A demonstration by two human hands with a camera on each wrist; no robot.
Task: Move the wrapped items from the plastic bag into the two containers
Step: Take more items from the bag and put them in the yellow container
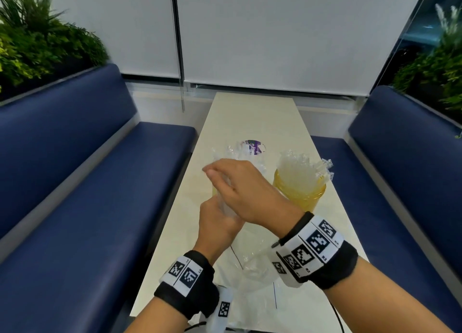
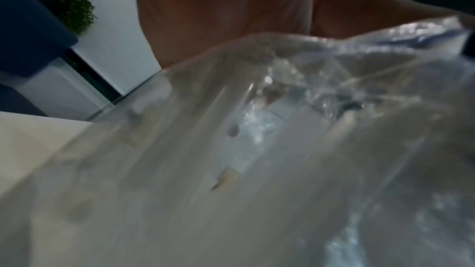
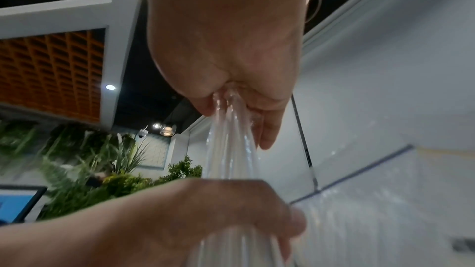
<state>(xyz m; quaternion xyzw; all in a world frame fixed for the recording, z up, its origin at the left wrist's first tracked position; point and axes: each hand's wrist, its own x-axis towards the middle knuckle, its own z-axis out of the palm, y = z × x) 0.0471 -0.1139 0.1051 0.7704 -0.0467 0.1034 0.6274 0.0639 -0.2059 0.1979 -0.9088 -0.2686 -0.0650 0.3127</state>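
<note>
Over the middle of the table my right hand (image 1: 225,177) grips a bundle of clear wrapped items (image 3: 231,149) at its top end. Just below it my left hand (image 1: 217,222) curls round clear plastic (image 1: 226,207) where the plastic bag (image 1: 252,265) gathers; the bag hangs down onto the table. In the right wrist view the right hand (image 3: 231,100) is above and the left hand (image 3: 218,210) below, round the same clear bundle. The bag (image 2: 257,170) fills the blurred left wrist view. A yellow container (image 1: 300,195) on the right holds several wrapped items. A second yellow container (image 1: 213,190) is mostly hidden behind my right hand.
The narrow cream table (image 1: 250,117) runs away from me between two blue benches (image 1: 100,182) (image 1: 400,170). A round purple-and-white label (image 1: 252,146) shows beyond the hands. Planters with green plants (image 1: 37,45) stand behind both benches. White blinds close off the far end.
</note>
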